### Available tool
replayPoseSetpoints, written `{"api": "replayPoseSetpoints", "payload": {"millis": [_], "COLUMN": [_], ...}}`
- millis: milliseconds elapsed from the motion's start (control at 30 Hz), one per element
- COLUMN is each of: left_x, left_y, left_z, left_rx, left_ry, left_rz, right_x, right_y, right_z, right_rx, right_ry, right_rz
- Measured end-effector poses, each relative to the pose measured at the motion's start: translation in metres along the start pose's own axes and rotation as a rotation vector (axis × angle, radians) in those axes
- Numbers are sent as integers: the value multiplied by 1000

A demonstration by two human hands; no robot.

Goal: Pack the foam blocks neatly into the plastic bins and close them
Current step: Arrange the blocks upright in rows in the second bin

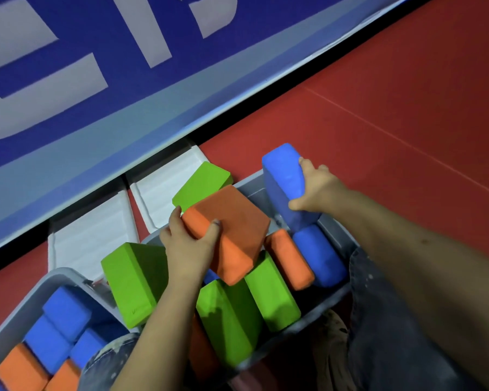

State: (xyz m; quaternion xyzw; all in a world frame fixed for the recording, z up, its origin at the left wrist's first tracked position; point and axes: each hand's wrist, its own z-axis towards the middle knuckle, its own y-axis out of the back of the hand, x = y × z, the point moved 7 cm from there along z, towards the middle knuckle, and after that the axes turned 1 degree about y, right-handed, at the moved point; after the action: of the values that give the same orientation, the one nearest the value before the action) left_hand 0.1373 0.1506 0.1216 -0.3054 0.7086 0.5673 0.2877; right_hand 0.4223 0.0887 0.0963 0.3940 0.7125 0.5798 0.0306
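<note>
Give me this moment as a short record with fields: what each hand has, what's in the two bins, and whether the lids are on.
left hand: left hand grips the large orange block over the near bin
right hand: right hand grips the upright blue block at the bin's far right end
near bin contents: green, orange and blue blocks, loosely jumbled
second bin: second bin at lower left holds blue and orange blocks in rows
lids: white lids lie on the red floor beyond the bins; neither bin is closed

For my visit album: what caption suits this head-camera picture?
Left hand grips an orange block, right hand a blue block, above a grey bin of foam blocks.
</note>
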Motion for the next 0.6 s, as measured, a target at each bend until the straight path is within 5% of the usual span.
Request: {"api": "replayPoseSetpoints", "payload": {"millis": [600], "left_x": [-22], "left_y": [-33], "left_z": [38], "left_rx": [121], "left_ry": [-32], "left_rz": [148], "right_x": [-29], "right_y": [-89], "right_z": [33], "right_rx": [204], "right_ry": [-56], "right_rz": [-40]}}
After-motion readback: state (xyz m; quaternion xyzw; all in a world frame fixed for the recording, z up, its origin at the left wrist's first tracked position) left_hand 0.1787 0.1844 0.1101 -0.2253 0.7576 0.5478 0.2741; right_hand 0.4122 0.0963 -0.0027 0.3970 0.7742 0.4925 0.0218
